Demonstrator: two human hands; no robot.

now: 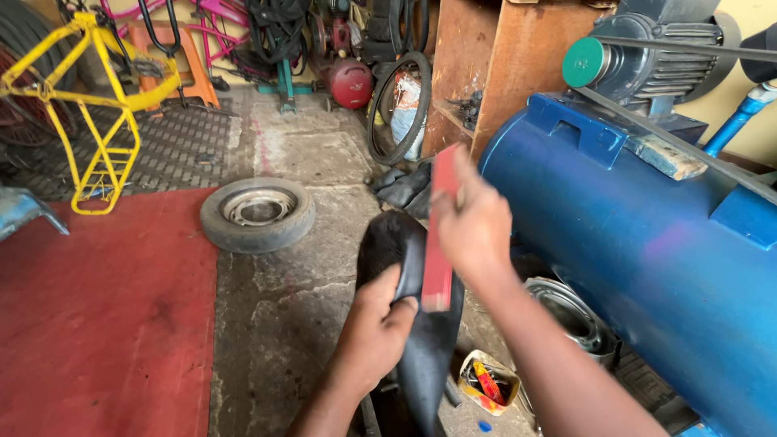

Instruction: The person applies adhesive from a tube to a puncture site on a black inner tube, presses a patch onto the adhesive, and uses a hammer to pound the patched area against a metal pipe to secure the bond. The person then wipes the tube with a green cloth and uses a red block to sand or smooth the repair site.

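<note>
Left hand [374, 324] clamped on black inner tube [417, 324], keeping it taut. Right hand [473, 226] gripping red flat strip [438, 243] against rubber. Small wheel [257, 213] at ten o'clock, blue tank [647, 259] at three.

Blue tank [647, 267] crowds right; open floor [291, 307] left, tyre [257, 214] beyond.

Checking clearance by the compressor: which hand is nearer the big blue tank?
Right. The right hand, holding a red strip, is just beside the blue tank; the left hand grips the black inner tube farther away.
</note>
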